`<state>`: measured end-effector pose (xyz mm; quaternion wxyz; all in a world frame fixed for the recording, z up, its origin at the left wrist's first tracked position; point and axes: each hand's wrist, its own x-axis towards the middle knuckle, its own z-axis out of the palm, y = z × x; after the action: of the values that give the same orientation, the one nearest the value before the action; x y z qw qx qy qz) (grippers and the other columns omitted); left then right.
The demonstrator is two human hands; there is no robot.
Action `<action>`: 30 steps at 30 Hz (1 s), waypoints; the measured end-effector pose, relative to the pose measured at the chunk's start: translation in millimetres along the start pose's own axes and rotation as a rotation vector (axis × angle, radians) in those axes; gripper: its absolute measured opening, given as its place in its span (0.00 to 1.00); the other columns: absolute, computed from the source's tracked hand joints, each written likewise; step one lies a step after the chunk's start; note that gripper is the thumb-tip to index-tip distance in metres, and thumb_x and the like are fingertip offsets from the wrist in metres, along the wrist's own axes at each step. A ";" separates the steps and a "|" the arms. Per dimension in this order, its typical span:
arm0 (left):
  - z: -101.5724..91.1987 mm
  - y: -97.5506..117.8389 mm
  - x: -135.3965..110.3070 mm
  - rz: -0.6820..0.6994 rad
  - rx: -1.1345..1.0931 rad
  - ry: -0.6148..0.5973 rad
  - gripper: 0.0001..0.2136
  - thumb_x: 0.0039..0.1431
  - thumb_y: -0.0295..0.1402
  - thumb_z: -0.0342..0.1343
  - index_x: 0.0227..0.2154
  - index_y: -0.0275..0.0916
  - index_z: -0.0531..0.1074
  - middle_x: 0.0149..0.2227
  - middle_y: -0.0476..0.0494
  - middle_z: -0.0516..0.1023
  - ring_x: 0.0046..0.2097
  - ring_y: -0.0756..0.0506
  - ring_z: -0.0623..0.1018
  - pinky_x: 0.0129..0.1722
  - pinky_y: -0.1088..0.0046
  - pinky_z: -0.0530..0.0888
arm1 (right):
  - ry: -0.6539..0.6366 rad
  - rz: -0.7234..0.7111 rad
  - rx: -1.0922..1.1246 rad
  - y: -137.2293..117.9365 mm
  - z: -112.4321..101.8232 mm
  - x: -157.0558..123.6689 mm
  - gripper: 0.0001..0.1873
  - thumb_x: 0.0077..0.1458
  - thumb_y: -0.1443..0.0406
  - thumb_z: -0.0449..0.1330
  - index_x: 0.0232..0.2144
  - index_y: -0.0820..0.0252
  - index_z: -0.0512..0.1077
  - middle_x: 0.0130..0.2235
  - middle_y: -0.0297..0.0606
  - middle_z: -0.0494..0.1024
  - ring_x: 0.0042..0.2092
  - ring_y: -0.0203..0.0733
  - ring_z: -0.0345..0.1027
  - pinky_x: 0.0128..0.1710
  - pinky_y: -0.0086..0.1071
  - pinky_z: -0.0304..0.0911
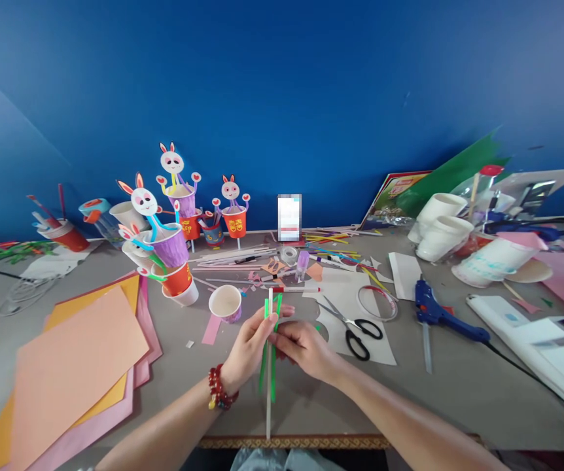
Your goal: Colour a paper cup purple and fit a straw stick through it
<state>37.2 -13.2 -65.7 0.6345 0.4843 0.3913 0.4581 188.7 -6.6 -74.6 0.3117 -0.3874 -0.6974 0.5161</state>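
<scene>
Green strips [273, 383] and a pale stick [268, 418] lie together between two bare hands in the head view, to the left of the scissors [345, 320]. Thumb and fingers of the left hand [248, 347] pinch both near their upper ends; the right hand [306, 347] pinches the strips just below, its fingertips partly hidden, so their exact hold is hard to make out. A red beaded bracelet [220, 391] circles the left wrist.

White paper [383, 350] lies under the scissors on the grey tabletop [178, 399]. Near the scissors, on their right, is a roll of tape [394, 307]; farther right, a blue glue gun [449, 318]. Left of the scissors, past the hands, stands a paper cup [226, 302]; farther left are a rabbit-topped cup [170, 247] and stacked coloured sheets [83, 353]. Beyond the scissors, against the blue wall [282, 98], stands a phone [289, 219].
</scene>
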 end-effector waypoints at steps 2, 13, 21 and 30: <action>2.1 2.2 -0.6 -0.076 -0.116 -0.054 0.17 0.63 0.44 0.54 0.41 0.36 0.78 0.48 0.36 0.78 0.37 0.43 0.78 0.24 0.76 0.72 | -0.025 -0.016 -0.056 -1.1 -1.6 -1.3 0.26 0.63 0.49 0.54 0.21 0.60 0.70 0.21 0.32 0.71 0.21 0.32 0.62 0.21 0.25 0.54; 12.5 27.3 -5.5 -0.322 -0.288 -0.120 0.15 0.62 0.44 0.57 0.33 0.36 0.69 0.31 0.44 0.77 0.23 0.51 0.74 0.19 0.77 0.71 | 0.380 -0.195 0.032 -18.1 -42.5 -3.6 0.13 0.61 0.57 0.60 0.45 0.56 0.73 0.41 0.39 0.78 0.35 0.37 0.70 0.33 0.28 0.66; 29.0 10.0 0.4 -0.318 -0.319 -0.223 0.15 0.63 0.46 0.54 0.32 0.38 0.63 0.21 0.54 0.69 0.14 0.57 0.60 0.14 0.82 0.59 | 0.311 -0.146 0.098 -5.4 -37.8 1.0 0.14 0.62 0.57 0.59 0.46 0.58 0.76 0.39 0.39 0.81 0.34 0.38 0.74 0.33 0.29 0.70; 19.0 3.0 1.1 -0.330 -0.364 -0.257 0.16 0.64 0.48 0.51 0.34 0.39 0.63 0.20 0.56 0.66 0.13 0.59 0.55 0.13 0.83 0.54 | 0.260 -0.187 0.143 4.3 -36.4 3.5 0.14 0.61 0.59 0.61 0.46 0.59 0.76 0.37 0.40 0.81 0.36 0.39 0.75 0.37 0.31 0.70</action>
<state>54.7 -16.6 -58.7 0.8216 0.3462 0.2925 0.3459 218.3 14.5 -68.7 0.4727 -0.3613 -0.6458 0.4784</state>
